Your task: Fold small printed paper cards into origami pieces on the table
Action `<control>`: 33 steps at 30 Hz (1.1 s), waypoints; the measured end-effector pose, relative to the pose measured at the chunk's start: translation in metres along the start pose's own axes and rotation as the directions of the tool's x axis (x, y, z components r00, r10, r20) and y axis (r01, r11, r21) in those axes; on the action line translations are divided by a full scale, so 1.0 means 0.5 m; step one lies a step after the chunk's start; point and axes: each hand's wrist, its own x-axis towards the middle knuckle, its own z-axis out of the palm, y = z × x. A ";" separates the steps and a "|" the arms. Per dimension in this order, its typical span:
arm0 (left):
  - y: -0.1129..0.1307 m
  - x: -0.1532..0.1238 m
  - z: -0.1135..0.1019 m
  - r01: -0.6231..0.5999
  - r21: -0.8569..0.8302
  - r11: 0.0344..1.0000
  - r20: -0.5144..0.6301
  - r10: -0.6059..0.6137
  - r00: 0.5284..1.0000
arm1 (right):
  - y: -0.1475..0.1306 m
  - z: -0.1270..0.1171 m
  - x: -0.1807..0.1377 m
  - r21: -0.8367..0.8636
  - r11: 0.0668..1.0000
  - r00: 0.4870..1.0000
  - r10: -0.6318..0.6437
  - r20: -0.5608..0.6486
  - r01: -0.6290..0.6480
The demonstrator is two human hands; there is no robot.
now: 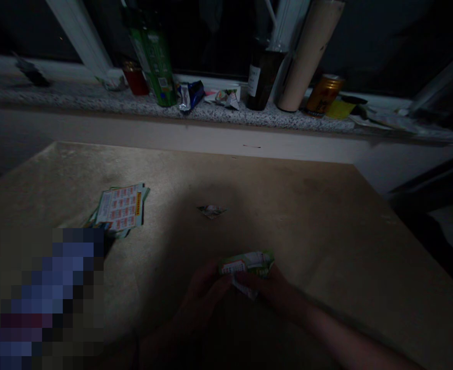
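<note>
In dim light, my left hand (203, 290) and my right hand (275, 290) meet near the front middle of a tan table (288, 205). Both are closed on a small folded printed paper (247, 264), green and white with red print. The fingers pinch it from either side, just above the table top. A stack of similar printed cards (120, 208) lies flat to the left. A tiny folded paper piece (211, 210) sits alone beyond my hands, in the middle of the table.
A speckled stone ledge (76, 95) runs behind the table, holding a green bottle (155, 61), a red jar (135, 78), a dark bottle (261, 77), a beige tube (307, 56), a gold can (323, 95) and wrappers. A blurred patch covers the lower left.
</note>
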 end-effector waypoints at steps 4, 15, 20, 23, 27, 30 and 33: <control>-0.002 0.006 -0.002 -0.014 0.080 0.997 0.049 0.010 0.999 | -0.009 0.004 -0.004 -0.041 0.999 1.000 0.002 0.028 -0.001; -0.041 0.031 -0.013 0.053 -0.078 0.996 -0.184 -0.067 0.981 | -0.003 -0.012 0.018 0.254 0.959 0.979 -0.160 0.130 0.123; -0.041 0.036 -0.011 0.043 -0.150 0.988 -0.135 -0.064 0.989 | -0.013 -0.003 0.023 0.259 0.964 0.994 -0.078 0.074 0.056; -0.032 0.032 -0.010 0.051 -0.154 0.987 -0.046 -0.059 0.997 | -0.011 -0.004 0.023 0.256 0.966 0.998 -0.053 0.044 0.040; -0.017 0.026 -0.011 0.131 -0.085 0.988 0.028 -0.130 0.991 | -0.006 -0.008 0.023 0.249 0.968 0.995 -0.062 0.081 0.040; -0.004 0.024 -0.015 0.162 -0.070 0.984 0.170 -0.148 0.974 | -0.004 -0.009 0.022 0.216 0.976 0.988 -0.060 0.146 0.028; 0.008 0.024 -0.022 0.202 0.016 0.979 0.257 -0.199 0.946 | -0.003 -0.009 0.019 0.135 0.990 0.981 -0.056 0.184 0.031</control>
